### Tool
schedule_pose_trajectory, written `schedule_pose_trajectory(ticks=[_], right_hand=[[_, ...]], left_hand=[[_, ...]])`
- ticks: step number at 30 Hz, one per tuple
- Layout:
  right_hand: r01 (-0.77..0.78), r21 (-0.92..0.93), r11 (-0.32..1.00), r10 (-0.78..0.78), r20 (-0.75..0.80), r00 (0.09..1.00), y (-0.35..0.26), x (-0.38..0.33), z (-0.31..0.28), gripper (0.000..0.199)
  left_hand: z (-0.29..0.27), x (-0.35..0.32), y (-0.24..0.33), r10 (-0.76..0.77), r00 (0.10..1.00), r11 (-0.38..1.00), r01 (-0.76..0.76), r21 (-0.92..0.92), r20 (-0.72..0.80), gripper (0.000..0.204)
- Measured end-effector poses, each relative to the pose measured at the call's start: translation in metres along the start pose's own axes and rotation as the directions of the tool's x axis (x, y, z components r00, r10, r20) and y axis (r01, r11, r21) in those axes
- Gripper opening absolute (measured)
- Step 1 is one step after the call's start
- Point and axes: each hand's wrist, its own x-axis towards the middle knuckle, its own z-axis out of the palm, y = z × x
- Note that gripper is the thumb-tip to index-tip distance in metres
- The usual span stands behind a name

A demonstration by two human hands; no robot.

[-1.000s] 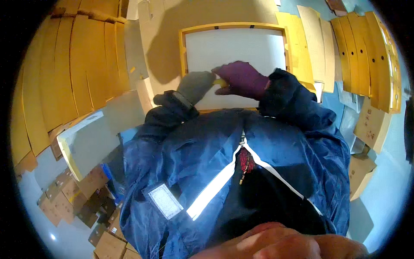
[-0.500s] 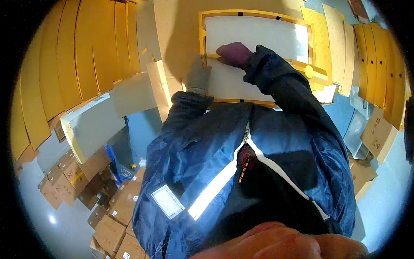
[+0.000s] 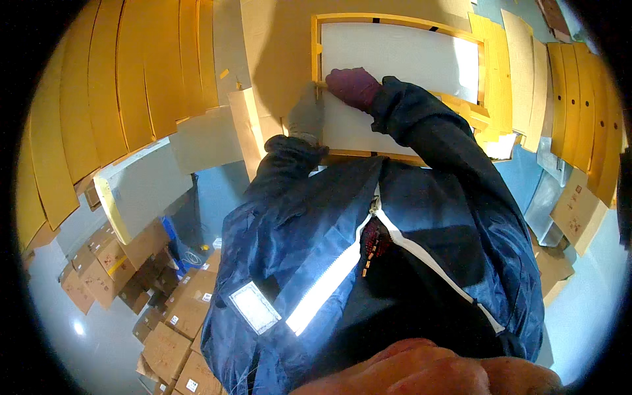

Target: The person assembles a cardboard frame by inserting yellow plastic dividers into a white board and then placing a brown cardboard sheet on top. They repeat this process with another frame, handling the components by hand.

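**A:** So what am I counting here? I'm seeing 1 yellow frame (image 3: 399,25) with 1 white panel (image 3: 401,62) sitting inside it, lying on a tan cardboard sheet (image 3: 280,46) right in front of the person's chest.

**B:** Yep, 1 frame, 4 thin flat yellow rails making a rectangle, and the panel is looking smooth and matte. 2 hands, both gloved: the left hand (image 3: 307,117) is wearing a grey knit glove, the right hand (image 3: 353,87) a maroon one.

**A:** How are they sitting?

**B:** Left hand is resting flat-ish at the frame's left rail, fingers pointing up along it. Right hand is curling over the panel's left part just beside that rail, knuckles up, fingers bunched together and pressing down. Can't tell if either one is actually pinching anything, the fingertips are hidden. The 2 hands are almost touching.

**A:** And the arms?

**B:** Both are reaching forward in shiny, puffy navy jacket sleeves (image 3: 434,141), the right one stretched out further.

**A:** Other stuff?

**B:** Long curved yellow boards (image 3: 125,85) are fanning out on the left, too many overlapping to count exactly, and more on the right (image 3: 579,105). Brown cardboard boxes (image 3: 178,309) are piling up lower left.
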Motion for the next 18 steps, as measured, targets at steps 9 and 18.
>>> schedule_pose_trajectory(ticks=[9, 18], right_hand=[[-0.018, -0.134, 0.991, 0.031, 0.091, 0.995, -0.002, 0.018, -0.004, 0.038], [-0.364, 0.571, 0.736, 0.677, -0.635, 0.371, 0.089, -0.236, -0.096, 0.033]], left_hand=[[-0.027, 0.013, 0.029, -0.117, 0.978, 0.978, 0.083, 0.192, 0.175, 0.048], [-0.013, 0.062, 0.182, 0.621, 0.784, 0.776, -0.613, -0.150, 0.006, 0.067]])
